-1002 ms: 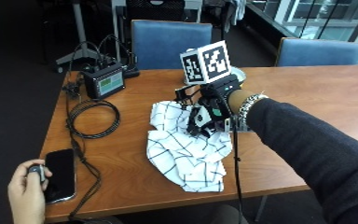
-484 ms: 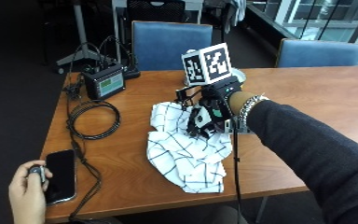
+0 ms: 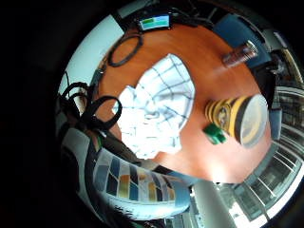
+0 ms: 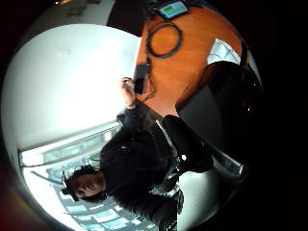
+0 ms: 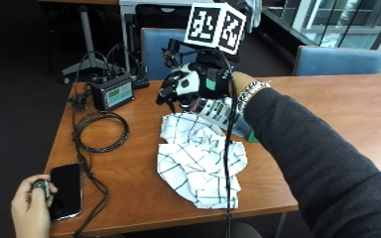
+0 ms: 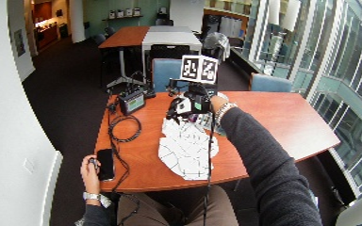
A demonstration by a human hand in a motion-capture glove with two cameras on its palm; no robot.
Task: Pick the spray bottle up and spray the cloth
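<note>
Gloved right hand (image 5: 194, 84) holds spray bottle (image 5: 218, 110) tilted

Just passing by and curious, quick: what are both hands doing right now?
Gloved right hand: holding the spray bottle near the cloth.
Bare left hand: pinching a small black object.

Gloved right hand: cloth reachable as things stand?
Likely yes: the right hand hangs just above the far edge of the cloth, nothing between them, but it holds the spray bottle.
</note>
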